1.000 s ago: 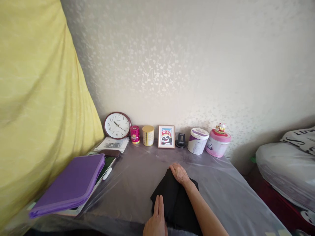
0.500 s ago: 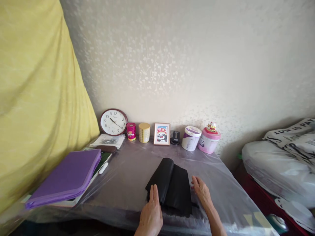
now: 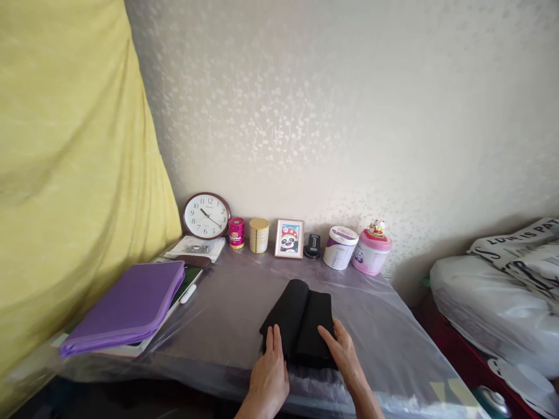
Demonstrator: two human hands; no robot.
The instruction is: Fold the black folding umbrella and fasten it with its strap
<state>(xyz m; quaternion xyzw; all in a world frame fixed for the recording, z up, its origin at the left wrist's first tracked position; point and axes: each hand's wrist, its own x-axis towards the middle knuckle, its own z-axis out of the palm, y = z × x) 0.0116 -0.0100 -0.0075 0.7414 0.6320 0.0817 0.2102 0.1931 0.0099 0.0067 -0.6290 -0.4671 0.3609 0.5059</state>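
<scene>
- Here's the black fabric [image 3: 301, 323], lying in a folded bundle on the plastic-covered table [image 3: 218, 314], near its front edge, a rounded fold along its left part and a flatter panel on its right.
- And a change on the right! Half a second ago the right hand [image 3: 345, 352] was off the fabric, just beside it; now it has come in, thumb on top and fingers at the side, seemingly pinching the right edge.
- That loose right-hand corner looks drawn in too, so the bundle reads tidier and, I'd judge, better controlled from both sides.
- The left hand [image 3: 269, 372] stays at the left near corner, fingers straight and pressed together against the fabric; its thumb is mostly hidden, so I can't tell whether it pinches.
- Out to the left, well apart: a purple folder [image 3: 126, 305] on a pile, with a white pen-like object [image 3: 188, 294] just beside it.
- Along the back, a clock [image 3: 207, 216], yellow can [image 3: 259, 236], picture frame [image 3: 289, 239] and pink tub [image 3: 371, 254], all beyond the fabric's far end.
- None of those crowds the hands; the likelier nuisance is the wrinkled plastic underneath, which could drag.
</scene>
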